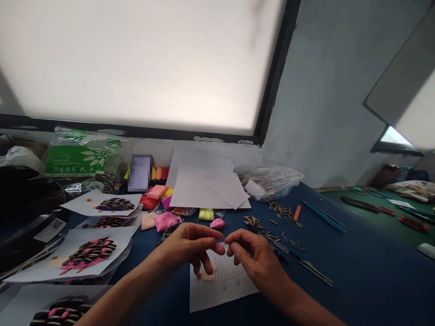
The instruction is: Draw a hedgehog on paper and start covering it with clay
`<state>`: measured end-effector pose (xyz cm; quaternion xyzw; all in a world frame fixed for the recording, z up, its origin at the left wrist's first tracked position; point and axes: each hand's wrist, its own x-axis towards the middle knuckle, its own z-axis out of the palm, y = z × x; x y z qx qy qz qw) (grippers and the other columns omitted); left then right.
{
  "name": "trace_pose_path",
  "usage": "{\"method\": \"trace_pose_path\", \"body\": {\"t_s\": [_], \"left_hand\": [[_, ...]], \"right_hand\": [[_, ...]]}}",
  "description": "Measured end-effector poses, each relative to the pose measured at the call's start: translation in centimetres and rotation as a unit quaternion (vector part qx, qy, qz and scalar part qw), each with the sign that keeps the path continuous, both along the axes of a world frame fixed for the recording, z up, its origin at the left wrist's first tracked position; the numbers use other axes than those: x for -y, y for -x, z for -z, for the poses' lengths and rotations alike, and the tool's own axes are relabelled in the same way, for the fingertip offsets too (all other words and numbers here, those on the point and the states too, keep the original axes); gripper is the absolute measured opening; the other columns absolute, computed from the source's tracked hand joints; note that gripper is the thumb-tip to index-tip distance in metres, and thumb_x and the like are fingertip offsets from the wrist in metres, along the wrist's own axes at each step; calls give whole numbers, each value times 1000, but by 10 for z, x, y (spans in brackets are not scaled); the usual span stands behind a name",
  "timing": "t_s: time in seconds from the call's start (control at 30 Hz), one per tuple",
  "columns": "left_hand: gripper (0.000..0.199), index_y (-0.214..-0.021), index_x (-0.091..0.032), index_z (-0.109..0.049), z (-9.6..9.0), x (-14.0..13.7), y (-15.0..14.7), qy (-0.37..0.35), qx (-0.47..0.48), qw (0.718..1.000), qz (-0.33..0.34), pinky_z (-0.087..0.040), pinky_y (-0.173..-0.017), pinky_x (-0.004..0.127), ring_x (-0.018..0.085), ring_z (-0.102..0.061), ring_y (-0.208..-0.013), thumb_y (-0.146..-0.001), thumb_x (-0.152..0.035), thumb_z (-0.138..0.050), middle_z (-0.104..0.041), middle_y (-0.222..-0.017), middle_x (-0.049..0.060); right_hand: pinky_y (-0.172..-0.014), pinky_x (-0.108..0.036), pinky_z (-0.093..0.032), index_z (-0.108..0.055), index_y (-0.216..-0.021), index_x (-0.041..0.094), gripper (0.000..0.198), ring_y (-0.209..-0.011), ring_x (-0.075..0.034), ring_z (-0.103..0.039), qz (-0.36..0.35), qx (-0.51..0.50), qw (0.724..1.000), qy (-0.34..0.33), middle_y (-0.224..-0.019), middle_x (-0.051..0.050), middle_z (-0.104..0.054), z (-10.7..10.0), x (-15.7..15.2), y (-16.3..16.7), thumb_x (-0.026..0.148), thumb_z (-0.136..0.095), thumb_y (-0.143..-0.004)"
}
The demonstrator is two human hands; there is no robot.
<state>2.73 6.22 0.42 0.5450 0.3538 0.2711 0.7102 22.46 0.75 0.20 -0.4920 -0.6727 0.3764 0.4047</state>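
Observation:
A white paper [204,301] lies in front of me, with a pencil-drawn, hedgehog-like animal on it. Its body is filled with short strokes, and peach-coloured clay [207,274] covers the head. Above the drawing hovers my left hand [193,246], its fingers bent but apart, with nothing visible between them. My right hand [254,258] faces it, fingertips almost meeting the left ones. Its thumb and forefinger are curled together, and whatever they may hold is hidden or too small to name. A pink clay lump [217,223] sits just beyond the hands.
Finished seed-covered hedgehog pictures [90,251] are stacked at left. Clay packets [166,221], blank sheets [204,188] and a green seed bag [81,158] stand behind. Loose striped seeds [280,210], thin sticks [312,267], an orange clay piece [297,213] and blue tweezers [324,216] lie right.

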Motion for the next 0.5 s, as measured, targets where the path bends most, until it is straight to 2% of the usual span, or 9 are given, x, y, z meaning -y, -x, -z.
{"method": "trace_pose_path", "body": {"t_s": [0.17, 0.23, 0.3, 0.4, 0.5], "left_hand": [[48, -91, -15, -70, 1, -2, 1, 7, -2, 1000, -1, -45, -44, 19, 15, -70, -56, -61, -48, -88, -78, -92, 8], [49, -84, -16, -67, 0, -1, 1, 9, -10, 1000, 1, -43, -42, 19, 15, -69, -53, -60, -53, -87, -78, -86, 7], [52, -74, -16, -62, -1, 0, 0, 5, -18, 1000, 1, -41, -41, 19, 13, -64, -46, -60, -61, -85, -76, -72, 4], [57, -63, -18, -55, -1, 2, -1, -8, -26, 1000, -1, -35, -38, 18, 8, -51, -35, -61, -70, -80, -62, -47, -4], [60, -59, -19, -52, -2, 2, -2, -18, -34, 999, 2, -32, -37, 17, 6, -43, -32, -63, -75, -75, -50, -38, -8]], "right_hand": [[-60, -27, -45, -66, -94, 19, 17, -68, -15, -57, -9, -1, 1000, 5, -79, -1, -63, 0, 2, 2, 26, -50, -94], [-60, -28, -46, -65, -99, 19, 17, -69, -16, -57, -6, 1, 1000, 6, -79, -2, -63, -1, 2, 2, 28, -52, -94], [-60, -28, -45, -64, -100, 18, 17, -68, -16, -57, -2, 6, 1000, 5, -79, -2, -64, -2, 2, 3, 28, -52, -93], [-59, -27, -45, -64, -97, 18, 17, -68, -16, -57, -5, 6, 1000, 3, -78, -2, -64, -2, 3, 4, 30, -53, -94], [-60, -28, -46, -64, -97, 18, 18, -69, -16, -57, -16, 4, 1000, -2, -78, -2, -64, -2, 4, 4, 33, -53, -94]]}}
